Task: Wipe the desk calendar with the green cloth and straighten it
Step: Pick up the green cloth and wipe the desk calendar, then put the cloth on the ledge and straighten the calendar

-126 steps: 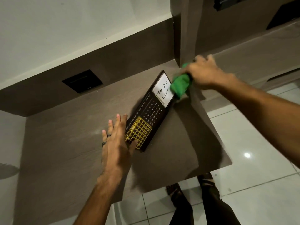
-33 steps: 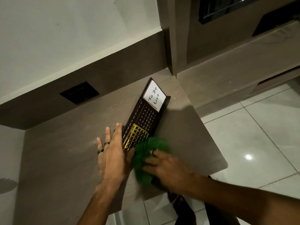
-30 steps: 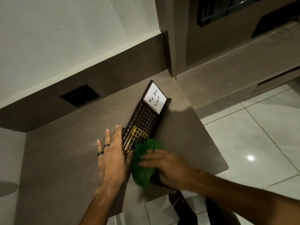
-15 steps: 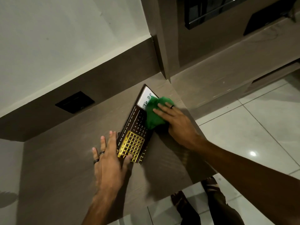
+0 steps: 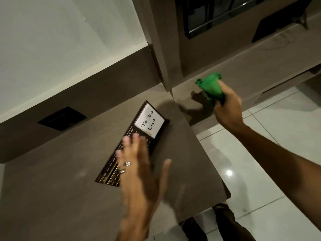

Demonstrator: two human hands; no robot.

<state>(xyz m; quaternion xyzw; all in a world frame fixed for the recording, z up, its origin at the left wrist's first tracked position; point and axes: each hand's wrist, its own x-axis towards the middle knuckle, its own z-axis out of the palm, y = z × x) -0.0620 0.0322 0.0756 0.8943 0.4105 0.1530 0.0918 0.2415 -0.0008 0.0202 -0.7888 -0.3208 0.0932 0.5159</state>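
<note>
Green cloth (image 5: pixel 212 86) — past desk edge (image 5: pixel 211 158)

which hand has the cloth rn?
The right hand, raised off to the side, fist closed around the green cloth. The left hand is open, fingers spread over the calendar.

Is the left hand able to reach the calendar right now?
Probably yes. The left hand is open and spread right over the desk calendar; nothing lies between. The right hand holds the green cloth off to the side.

desk (image 5: pixel 52 197): matt wood-grain | cloth (image 5: pixel 211 86): soft fabric | floor tiles (image 5: pixel 260 162): glossy
</note>
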